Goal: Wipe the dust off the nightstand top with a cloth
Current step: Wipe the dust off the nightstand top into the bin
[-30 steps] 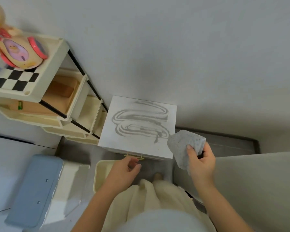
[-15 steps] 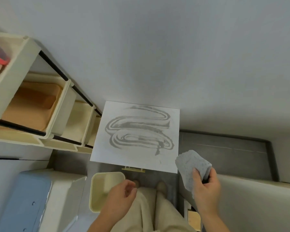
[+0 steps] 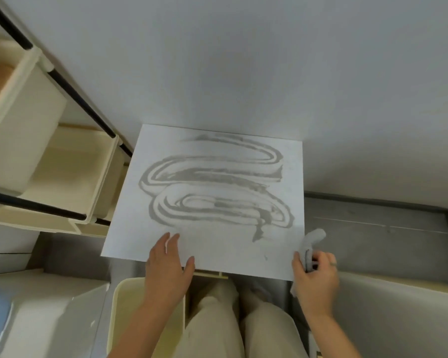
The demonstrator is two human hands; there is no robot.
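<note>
The nightstand top is a pale square covered in dust, with winding grey streaks across its middle where dust has been dragged away. My left hand lies flat on its front edge, fingers spread, holding nothing. My right hand is at the front right corner, just off the top, closed around a bunched grey cloth. One end of the cloth sticks up past my fingers beside the top's right edge.
A cream shelf rack with black bars stands tight against the nightstand's left side. A cream bin sits on the floor below my left arm. Grey floor lies to the right, a white surface beside my right arm. My legs are below.
My view has come much closer to the nightstand. My left hand rose from below and landed on the front edge. My right hand lowered to the corner and bunched the cloth tighter.
</note>
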